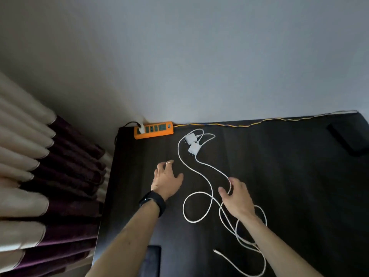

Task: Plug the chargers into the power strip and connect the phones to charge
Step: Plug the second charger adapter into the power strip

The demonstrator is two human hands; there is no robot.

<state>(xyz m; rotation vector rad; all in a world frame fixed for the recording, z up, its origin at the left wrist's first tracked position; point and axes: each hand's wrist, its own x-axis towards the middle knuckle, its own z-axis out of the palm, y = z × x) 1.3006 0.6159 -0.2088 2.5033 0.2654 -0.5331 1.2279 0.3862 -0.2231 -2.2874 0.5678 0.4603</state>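
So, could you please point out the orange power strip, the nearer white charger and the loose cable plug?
orange power strip (153, 129): head view, middle of its socket face.
nearer white charger (194, 148): head view, centre of its body.
loose cable plug (216, 251): head view, the connector tip.

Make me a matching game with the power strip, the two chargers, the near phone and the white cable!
Things:
1. power strip
2. chargers
3. near phone
4. white cable

Places or states:
a. pinched by the right hand
b. orange, against the wall
c. at the near edge of the table
d. unplugged, lying on the table

Pairs: 1-b, 2-d, 3-c, 4-a.
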